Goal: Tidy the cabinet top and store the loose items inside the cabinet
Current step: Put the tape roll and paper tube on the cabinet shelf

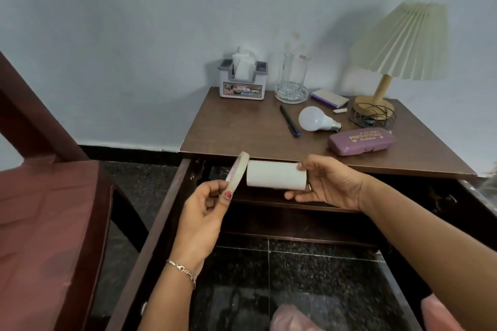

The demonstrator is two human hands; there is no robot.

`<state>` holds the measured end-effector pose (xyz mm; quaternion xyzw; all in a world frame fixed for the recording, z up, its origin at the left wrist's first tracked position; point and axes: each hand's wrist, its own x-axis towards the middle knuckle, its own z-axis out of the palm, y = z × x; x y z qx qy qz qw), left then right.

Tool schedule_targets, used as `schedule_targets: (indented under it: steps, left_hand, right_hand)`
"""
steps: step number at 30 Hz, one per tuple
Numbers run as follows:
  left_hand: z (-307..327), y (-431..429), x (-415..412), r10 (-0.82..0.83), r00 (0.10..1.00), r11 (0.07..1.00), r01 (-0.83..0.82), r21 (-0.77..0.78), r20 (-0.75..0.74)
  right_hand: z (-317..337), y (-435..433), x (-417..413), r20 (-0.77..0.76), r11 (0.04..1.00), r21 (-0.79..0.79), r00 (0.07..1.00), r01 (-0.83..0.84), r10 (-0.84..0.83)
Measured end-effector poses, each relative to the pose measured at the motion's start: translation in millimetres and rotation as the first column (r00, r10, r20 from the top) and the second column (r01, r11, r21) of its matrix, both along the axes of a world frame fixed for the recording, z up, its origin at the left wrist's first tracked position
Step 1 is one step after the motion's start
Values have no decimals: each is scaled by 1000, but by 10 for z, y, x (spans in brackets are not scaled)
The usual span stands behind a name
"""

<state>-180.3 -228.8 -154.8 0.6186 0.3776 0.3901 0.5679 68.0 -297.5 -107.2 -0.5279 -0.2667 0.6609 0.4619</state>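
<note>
Tape roll [238, 172] + white roll [275, 175]: shelve so neither rolls away

Left hand [204, 212] pinches tape roll, edge-up. Right hand [328, 185] clamps white roll's end, thumb over, fingers under. Both at cabinet mouth, 6 o'clock of cabinet top [242, 126]. Suggest tape flat on shelf [255, 200], white roll on end, pushed back. Pen [289, 121], bulb [314, 118], glasses case [360, 141] wait at 1 o'clock.

A reddish-brown chair [48, 209] stands left on dark speckled floor tiles [309, 277] before a pale wall [134, 48].
</note>
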Motion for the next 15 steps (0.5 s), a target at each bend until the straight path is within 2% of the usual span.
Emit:
schedule_targets:
  steps: [3,7,9,12,15]
  left_hand:
    - [-138,6,30,-56,992,998,55,-4,-111]
    - [-332,74,232,-54,964,993,79,85,-262]
    - [-428,134,346,-30,942,984,86,154,-335]
    - [-561,257,521,-14,915,963,121,242,-403]
    - [-699,403,698,34,881,941,131,313,-473]
  right_hand:
    - [-176,0,-3,182,995,-88,982,-38,54]
    - [-506,32,61,314,995,-65,948,80,-55]
    - [-707,11,132,331,987,-55,936,149,-123]
    - [-1000,-15,245,263,955,-29,924,295,-278]
    - [-1191,26,331,238,876,19,848,483,-473]
